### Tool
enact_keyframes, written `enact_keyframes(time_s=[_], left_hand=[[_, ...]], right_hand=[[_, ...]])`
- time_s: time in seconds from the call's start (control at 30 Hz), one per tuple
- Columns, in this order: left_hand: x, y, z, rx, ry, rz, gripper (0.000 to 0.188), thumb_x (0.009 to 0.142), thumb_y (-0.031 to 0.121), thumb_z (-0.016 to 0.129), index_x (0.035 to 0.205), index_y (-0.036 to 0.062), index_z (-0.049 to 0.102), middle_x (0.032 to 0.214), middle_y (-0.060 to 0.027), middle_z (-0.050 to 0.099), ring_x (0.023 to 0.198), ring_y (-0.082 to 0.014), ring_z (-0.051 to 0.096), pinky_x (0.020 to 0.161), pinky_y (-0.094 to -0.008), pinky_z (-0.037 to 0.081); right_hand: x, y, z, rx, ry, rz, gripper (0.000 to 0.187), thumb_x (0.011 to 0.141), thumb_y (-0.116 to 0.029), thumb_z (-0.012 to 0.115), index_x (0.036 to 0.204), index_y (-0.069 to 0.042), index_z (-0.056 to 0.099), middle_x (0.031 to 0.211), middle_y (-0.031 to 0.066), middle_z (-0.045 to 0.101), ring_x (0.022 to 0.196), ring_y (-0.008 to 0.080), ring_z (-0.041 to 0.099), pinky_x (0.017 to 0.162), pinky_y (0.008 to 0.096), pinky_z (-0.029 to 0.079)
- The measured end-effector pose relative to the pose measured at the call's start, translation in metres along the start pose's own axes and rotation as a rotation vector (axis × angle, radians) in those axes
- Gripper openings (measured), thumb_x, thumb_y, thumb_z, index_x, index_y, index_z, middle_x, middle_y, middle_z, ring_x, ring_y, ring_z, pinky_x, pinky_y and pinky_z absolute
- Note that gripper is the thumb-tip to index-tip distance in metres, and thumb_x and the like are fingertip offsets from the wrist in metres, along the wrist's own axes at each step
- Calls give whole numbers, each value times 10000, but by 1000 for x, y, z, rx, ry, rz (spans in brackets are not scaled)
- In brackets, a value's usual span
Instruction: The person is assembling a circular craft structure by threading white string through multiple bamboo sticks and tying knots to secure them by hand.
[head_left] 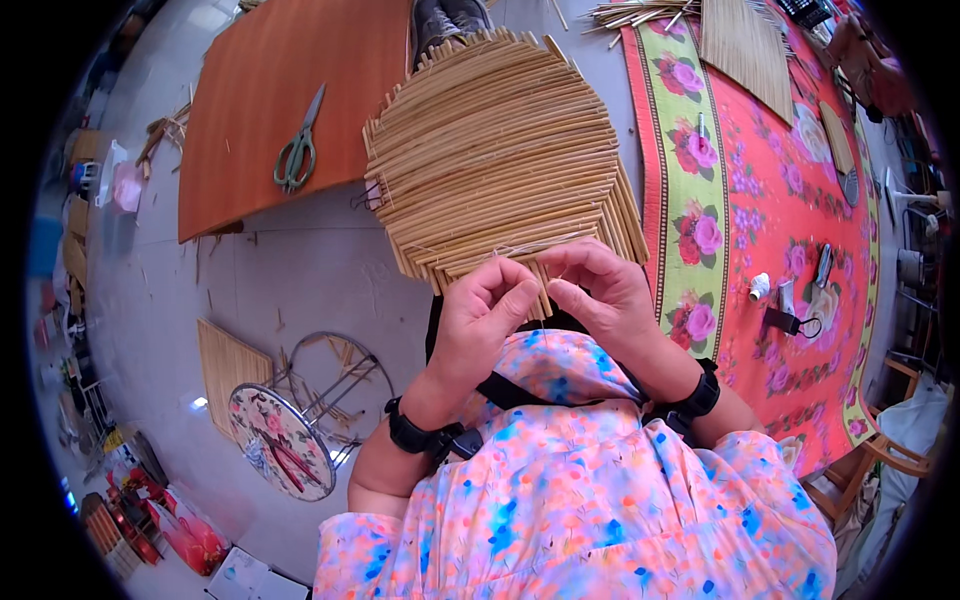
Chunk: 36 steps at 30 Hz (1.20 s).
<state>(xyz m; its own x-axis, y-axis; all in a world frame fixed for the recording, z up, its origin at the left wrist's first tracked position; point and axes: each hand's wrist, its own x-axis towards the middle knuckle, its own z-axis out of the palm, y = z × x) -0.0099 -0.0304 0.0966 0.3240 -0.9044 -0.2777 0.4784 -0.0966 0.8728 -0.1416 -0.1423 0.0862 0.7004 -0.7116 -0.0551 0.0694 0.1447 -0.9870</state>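
Note:
A broad mat of straw-coloured reed sticks (pixel 490 150) lies in front of me, with its near edge at my hands. Its sticks are laid in rows, angled along the near sides. My left hand (pixel 487 308) is closed in a pinch at that edge, thumb against forefinger. Just to its right, my right hand (pixel 600 295) pinches too, its fingertips by the ends of short sticks. A thin pale thread (pixel 520 248) crosses the mat's edge and runs to my fingers; its exact path between them is too fine to follow.
Green-handled scissors (pixel 297 155) lie on an orange-brown board (pixel 260 100) at left. A tipped stool (pixel 300 450) carries red-handled pliers (pixel 285 462). To the right, a red floral cloth (pixel 760 230) holds a white spool (pixel 759 286), a black clip (pixel 785 322) and another stick mat (pixel 745 60).

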Motion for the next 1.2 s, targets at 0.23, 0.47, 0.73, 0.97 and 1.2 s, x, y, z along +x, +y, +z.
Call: enact_keyframes(time_s=[0.23,0.47,0.73,0.97,1.2], left_hand=[[1,-9,4,-252,-89,-132,146,985,169,640,920,41,608,724,88,491,616,1,371,530,-190,293],[3,-15,7,-130,-65,-91,145,981,167,644,912,44,610,730,84,503,639,-10,401,550,-193,322],[2,-2,-3,278,159,140,131,970,138,639,909,24,617,719,68,540,641,-11,452,557,-195,373],[4,1,2,364,187,265,133,947,132,668,904,8,646,713,20,617,615,-29,510,541,-219,414],[2,11,13,765,307,489,96,880,77,705,848,20,635,669,-56,615,554,-132,569,504,-283,446]], right_hand=[[3,-3,-13,-267,-106,-125,50,832,-54,724,853,-18,696,786,48,628,732,138,599,651,268,467],[-2,8,-17,-282,-81,-100,92,837,-65,719,814,-10,649,760,57,604,704,146,582,643,276,462],[-2,7,-10,-218,23,61,91,858,-74,715,875,1,666,823,62,626,725,131,593,663,267,481],[-1,3,2,-378,-177,-133,82,805,-68,747,836,-8,699,719,68,611,636,178,599,579,300,470],[0,-3,5,-408,-47,-184,54,793,-40,732,787,-12,686,717,71,622,642,175,598,572,302,466]])
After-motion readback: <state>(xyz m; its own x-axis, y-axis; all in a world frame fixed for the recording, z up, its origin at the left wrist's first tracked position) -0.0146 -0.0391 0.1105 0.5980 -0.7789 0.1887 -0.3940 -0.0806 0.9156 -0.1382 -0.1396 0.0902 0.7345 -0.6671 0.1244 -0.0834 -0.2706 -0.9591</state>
